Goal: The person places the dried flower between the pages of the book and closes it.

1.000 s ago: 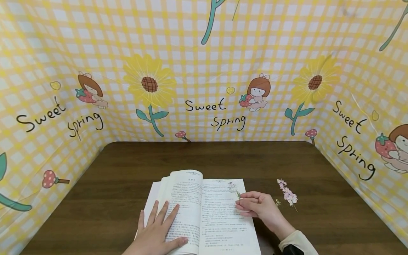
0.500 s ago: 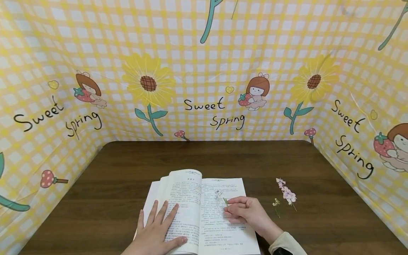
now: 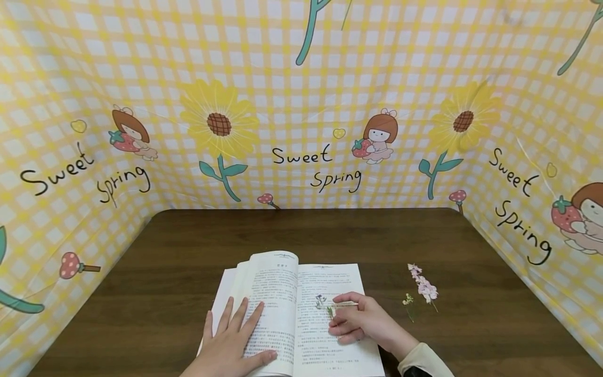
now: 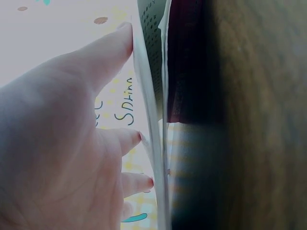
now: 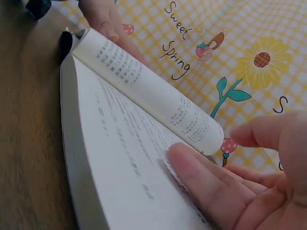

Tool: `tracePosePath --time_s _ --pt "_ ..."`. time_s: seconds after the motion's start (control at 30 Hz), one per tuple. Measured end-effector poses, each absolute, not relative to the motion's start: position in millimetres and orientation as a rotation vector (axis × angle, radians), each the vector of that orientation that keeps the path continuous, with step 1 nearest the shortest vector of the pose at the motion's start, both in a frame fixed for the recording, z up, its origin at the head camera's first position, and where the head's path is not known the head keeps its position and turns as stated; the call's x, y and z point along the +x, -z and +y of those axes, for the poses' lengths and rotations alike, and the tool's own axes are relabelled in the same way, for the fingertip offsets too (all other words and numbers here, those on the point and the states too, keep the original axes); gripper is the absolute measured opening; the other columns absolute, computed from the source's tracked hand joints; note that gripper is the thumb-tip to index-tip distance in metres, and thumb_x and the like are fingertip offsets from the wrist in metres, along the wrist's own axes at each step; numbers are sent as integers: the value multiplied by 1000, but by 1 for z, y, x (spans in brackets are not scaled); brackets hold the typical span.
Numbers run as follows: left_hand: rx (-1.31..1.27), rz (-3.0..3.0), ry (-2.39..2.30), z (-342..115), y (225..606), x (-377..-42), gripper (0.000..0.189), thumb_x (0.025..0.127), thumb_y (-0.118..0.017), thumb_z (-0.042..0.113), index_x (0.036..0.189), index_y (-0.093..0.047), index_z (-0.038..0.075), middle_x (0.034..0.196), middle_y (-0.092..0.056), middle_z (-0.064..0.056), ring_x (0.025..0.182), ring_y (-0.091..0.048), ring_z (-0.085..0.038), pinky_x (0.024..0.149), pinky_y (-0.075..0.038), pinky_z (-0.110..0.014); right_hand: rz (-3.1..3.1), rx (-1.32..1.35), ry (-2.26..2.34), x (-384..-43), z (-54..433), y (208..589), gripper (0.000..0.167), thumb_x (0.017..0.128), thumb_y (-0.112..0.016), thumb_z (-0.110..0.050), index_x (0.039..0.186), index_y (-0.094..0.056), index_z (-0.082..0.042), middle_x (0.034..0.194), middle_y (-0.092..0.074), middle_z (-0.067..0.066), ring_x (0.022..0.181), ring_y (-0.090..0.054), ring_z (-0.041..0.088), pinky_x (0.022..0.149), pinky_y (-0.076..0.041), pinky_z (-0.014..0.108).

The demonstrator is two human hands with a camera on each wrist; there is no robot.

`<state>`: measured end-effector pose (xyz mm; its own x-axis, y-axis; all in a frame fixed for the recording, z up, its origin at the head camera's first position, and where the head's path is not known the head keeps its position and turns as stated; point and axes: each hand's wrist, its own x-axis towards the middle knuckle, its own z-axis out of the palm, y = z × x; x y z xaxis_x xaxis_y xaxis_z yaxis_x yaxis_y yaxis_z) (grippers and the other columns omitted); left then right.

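An open book [image 3: 325, 280] with printed pages lies on the table. Across its left page my left hand [image 3: 231, 337] rests with fingers spread; in the left wrist view the fingertips [image 4: 125, 36] press the paper. On the right page lies a small flower sprig [image 3: 321, 301] with a green stem. My right hand [image 3: 355, 319] is over that page beside the stem. Thumb and index finger stand apart in the right wrist view, where the sprig does not show and the thumb [image 5: 184, 160] is close to the page.
Right of the book, a pink flower stalk [image 3: 425, 287] and a small yellowish sprig [image 3: 408, 301] lie on the dark wooden table [image 3: 226, 230]. A yellow checked cloth [image 3: 301, 104] with printed flowers surrounds the table at the back and sides.
My right hand has moved left over the right page with the sprig, then its index finger and thumb have parted, leaving the sprig on the paper. My left hand has stayed in place.
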<state>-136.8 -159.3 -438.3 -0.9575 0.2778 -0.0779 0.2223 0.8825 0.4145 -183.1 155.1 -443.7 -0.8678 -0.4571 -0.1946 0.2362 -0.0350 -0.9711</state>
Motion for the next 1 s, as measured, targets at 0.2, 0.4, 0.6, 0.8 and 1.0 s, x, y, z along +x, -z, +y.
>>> tracePosePath --time_s 0.2,0.4,0.6,0.8,1.0 --pt "393 2937 -617 -158 436 -137 101 80 -60 75 155 -36 12 160 -21 -27 146 -2 -51 105 10 -75 1737 -317 1866 -181 162 438 56 97 -55 -10 142 -27 9 89 -69 21 75 -73 25 66 -60 36" --pt "443 3037 -600 -155 433 -134 101 76 -64 76 152 -42 12 159 -28 -22 147 -13 -48 106 4 -74 1822 -427 1750 -177 170 432 47 101 -55 -16 137 -38 8 80 -66 15 63 -70 23 57 -58 33" --pt "921 3134 -655 -149 439 -135 74 85 -71 50 145 -52 12 153 -43 -10 143 -29 -43 101 -16 -76 1883 -461 1739 -180 185 428 43 101 -55 -16 133 -44 10 83 -68 14 62 -69 20 55 -55 29" --pt "1267 3041 -460 -135 440 -135 51 91 -62 17 142 -56 19 149 -50 -2 137 -44 -32 90 -42 -66 1910 -468 1783 -183 201 425 45 100 -55 -14 134 -41 13 83 -67 13 63 -69 19 59 -57 32" --pt "1000 3035 -285 -114 432 -126 42 98 -54 38 138 -60 27 147 -52 -2 134 -45 -34 86 -46 -60 1921 -468 1831 -183 211 423 46 100 -55 -12 135 -40 15 83 -66 13 64 -69 20 62 -59 36"
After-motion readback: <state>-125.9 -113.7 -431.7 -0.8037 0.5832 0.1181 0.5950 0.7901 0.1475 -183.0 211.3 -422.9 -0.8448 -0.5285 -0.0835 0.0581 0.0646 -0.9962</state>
